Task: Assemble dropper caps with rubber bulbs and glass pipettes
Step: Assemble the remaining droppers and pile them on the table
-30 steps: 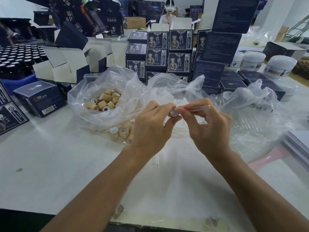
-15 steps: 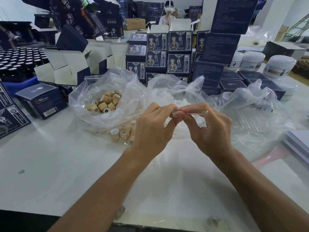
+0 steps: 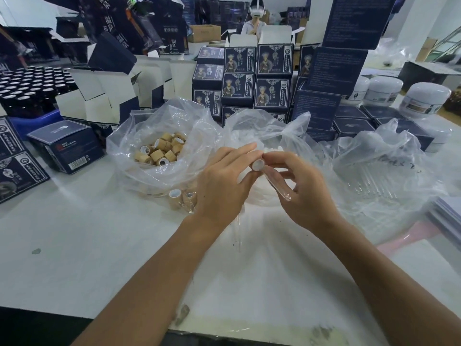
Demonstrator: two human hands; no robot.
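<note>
Glass, thin and clear, the pipette [image 3: 277, 182] will be light, slippery and easy to snap, so it should be taken near its top end, not at the tip. It is held in the air above the tabletop [image 3: 74, 245], slanting down toward the right hand [image 3: 306, 193], whose grip pinches it by the upper part. The left hand [image 3: 222, 186] pinches the white rubber bulb [image 3: 257, 165] at the pipette's top; this part looks soft. Behind, a plastic bag [image 3: 139, 131] holds wooden-looking caps [image 3: 161, 151].
</note>
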